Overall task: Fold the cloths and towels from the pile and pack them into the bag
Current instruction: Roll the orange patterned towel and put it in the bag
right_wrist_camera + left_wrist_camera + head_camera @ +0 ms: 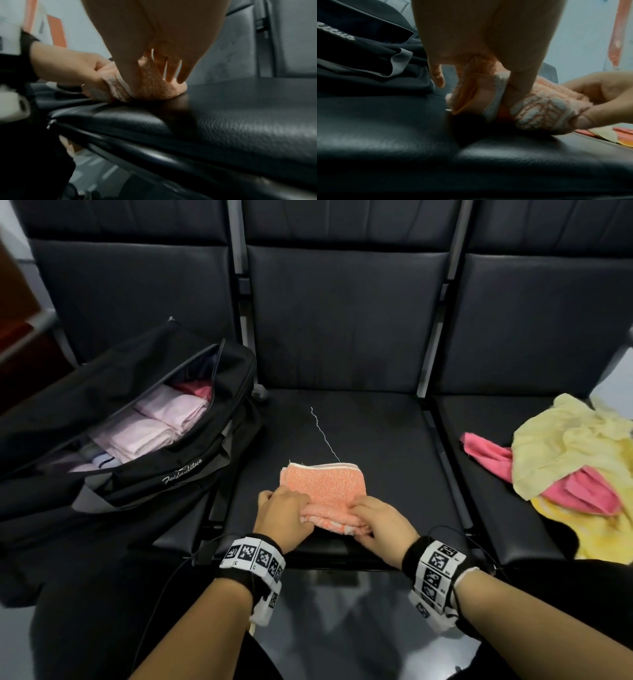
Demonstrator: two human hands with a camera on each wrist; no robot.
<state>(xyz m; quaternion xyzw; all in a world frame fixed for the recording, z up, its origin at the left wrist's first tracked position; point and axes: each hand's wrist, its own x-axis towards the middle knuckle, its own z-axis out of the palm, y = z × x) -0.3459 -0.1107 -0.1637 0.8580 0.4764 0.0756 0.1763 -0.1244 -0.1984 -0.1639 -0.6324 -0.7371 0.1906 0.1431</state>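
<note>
An orange towel (322, 484) with a white edge lies folded on the middle black seat (376, 433). My left hand (286, 517) grips its near left end, thumb under the fold and fingers over it. My right hand (383, 523) pinches the near right end the same way. In the left wrist view the towel (539, 108) is bunched between my left thumb and the right hand (599, 102). The right wrist view shows the towel (150, 88) under my fingers, the left hand (73, 70) holding its far end. A black bag (144, 419) stands unzipped on the left seat with folded pink towels (161, 422) inside.
A pile of yellow cloths (575, 460) and pink cloths (493, 457) lies on the right seat. A loose white thread (323, 436) trails from the towel across the middle seat. Seat backs rise behind, and the seat's front edge (137, 142) is just below my wrists.
</note>
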